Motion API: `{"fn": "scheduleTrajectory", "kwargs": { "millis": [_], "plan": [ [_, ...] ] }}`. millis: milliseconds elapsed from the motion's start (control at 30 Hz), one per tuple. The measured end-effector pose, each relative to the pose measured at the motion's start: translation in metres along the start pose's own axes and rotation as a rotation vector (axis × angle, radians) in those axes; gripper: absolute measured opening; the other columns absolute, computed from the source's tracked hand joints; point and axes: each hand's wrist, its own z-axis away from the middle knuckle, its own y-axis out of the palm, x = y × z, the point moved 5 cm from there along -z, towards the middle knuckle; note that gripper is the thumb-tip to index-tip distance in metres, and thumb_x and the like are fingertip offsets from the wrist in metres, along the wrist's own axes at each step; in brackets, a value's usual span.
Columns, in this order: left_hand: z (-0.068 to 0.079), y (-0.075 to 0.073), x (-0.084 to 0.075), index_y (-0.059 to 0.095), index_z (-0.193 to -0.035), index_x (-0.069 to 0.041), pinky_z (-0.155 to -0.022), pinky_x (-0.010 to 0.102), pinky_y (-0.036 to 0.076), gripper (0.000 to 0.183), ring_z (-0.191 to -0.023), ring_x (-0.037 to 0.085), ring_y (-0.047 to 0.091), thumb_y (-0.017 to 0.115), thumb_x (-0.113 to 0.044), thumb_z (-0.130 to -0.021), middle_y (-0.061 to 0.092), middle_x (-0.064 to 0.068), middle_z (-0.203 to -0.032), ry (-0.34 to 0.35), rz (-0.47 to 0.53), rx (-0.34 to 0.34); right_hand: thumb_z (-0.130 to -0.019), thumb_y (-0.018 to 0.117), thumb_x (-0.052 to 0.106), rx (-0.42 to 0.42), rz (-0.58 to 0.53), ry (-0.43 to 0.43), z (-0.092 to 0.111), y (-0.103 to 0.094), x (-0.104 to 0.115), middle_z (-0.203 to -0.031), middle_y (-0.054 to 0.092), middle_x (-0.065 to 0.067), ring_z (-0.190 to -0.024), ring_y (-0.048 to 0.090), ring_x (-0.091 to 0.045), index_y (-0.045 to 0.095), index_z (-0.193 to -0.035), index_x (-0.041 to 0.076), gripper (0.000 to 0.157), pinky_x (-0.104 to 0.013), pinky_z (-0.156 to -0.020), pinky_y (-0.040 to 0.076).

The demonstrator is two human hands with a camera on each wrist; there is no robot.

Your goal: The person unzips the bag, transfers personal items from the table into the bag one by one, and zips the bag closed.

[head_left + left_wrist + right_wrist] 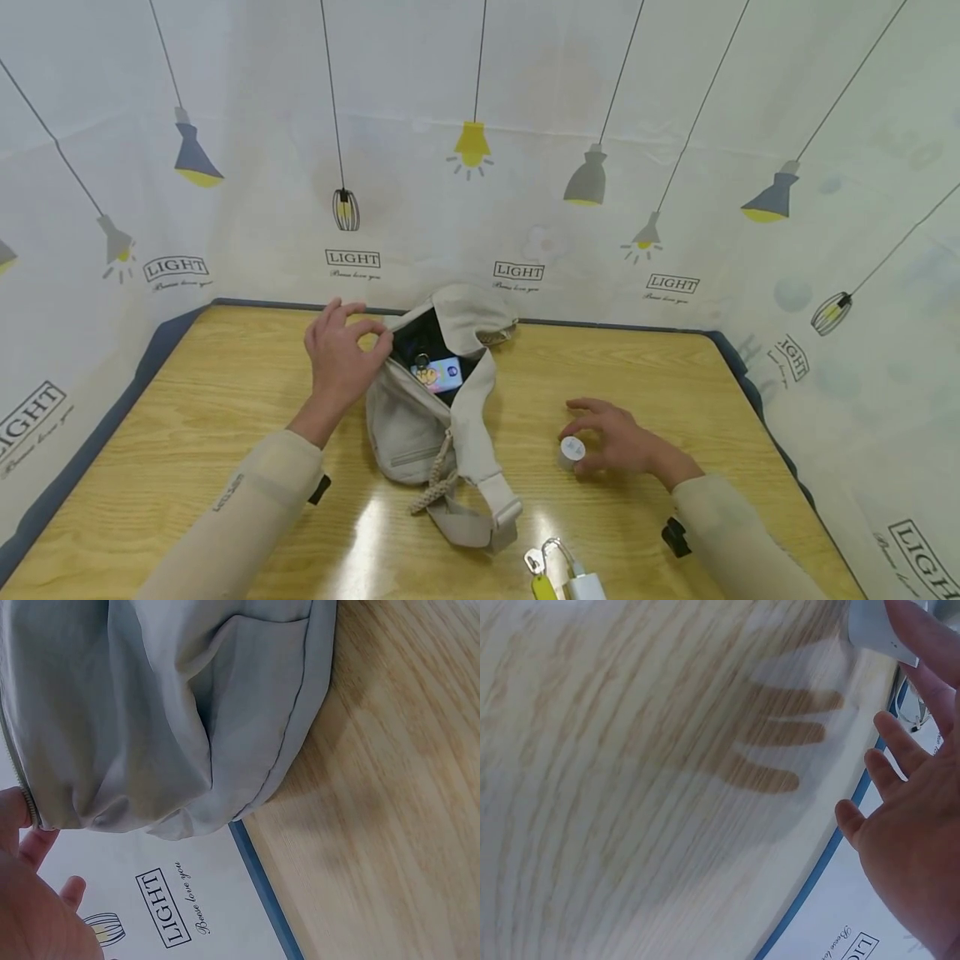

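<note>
A beige sling bag lies on the table with its main pocket unzipped and its strap trailing toward the front. My left hand pinches the zippered edge of the opening between thumb and index finger, the other fingers spread. In the left wrist view the bag's fabric hangs from that pinch. Inside the dark pocket sits a colourful printed card-like item with a dark ring beside it. To the right of the bag, my right hand grips a small white cylindrical container between thumb and index finger, close over the tabletop.
Near the front edge of the wooden table lie a white block with a short cable and a key with a yellow tag. A lamp-printed white sheet encloses the back and sides.
</note>
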Motion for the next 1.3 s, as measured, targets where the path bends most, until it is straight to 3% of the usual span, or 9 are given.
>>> {"fn": "scheduleTrajectory", "kwargs": {
  "millis": [400, 633, 1000, 1300],
  "plan": [
    [0.001, 0.002, 0.003, 0.075, -0.086, -0.01, -0.113, 0.06, 0.016, 0.018, -0.143, 0.037, 0.03, 0.065, -0.024, -0.089, 0.057, 0.014, -0.132, 0.004, -0.004, -0.006, -0.075, 0.081, 0.039, -0.077, 0.073, -0.041, -0.009, -0.003, 0.004, -0.15, 0.043, -0.014, -0.138, 0.036, -0.043, 0.071, -0.111, 0.029, 0.039, -0.07, -0.105, 0.025],
    [0.001, 0.003, 0.004, 0.075, -0.086, -0.011, -0.113, 0.06, 0.015, 0.019, -0.143, 0.037, 0.029, 0.064, -0.027, -0.089, 0.057, 0.013, -0.132, 0.003, -0.005, -0.005, -0.077, 0.081, 0.034, -0.123, 0.069, -0.054, -0.019, -0.013, 0.009, -0.153, 0.036, -0.017, -0.139, 0.034, -0.044, 0.072, -0.11, 0.024, 0.035, -0.07, -0.105, 0.027],
    [0.001, 0.003, 0.002, 0.075, -0.085, -0.011, -0.113, 0.06, 0.015, 0.018, -0.143, 0.036, 0.03, 0.065, -0.025, -0.088, 0.058, 0.012, -0.131, 0.003, -0.001, -0.018, -0.083, 0.076, 0.033, -0.183, 0.025, -0.056, -0.033, -0.04, 0.024, -0.156, 0.031, -0.016, -0.142, 0.032, -0.043, 0.068, -0.116, 0.014, 0.039, -0.067, -0.107, 0.03],
    [0.0, 0.003, 0.002, 0.075, -0.085, -0.011, -0.113, 0.06, 0.015, 0.018, -0.143, 0.037, 0.03, 0.065, -0.025, -0.088, 0.058, 0.013, -0.131, 0.006, 0.007, -0.019, -0.083, 0.076, 0.033, -0.225, 0.071, -0.09, -0.052, -0.062, 0.047, -0.156, 0.032, -0.014, -0.141, 0.034, -0.039, 0.069, -0.116, 0.011, 0.04, -0.064, -0.107, 0.033]
  ]
}}
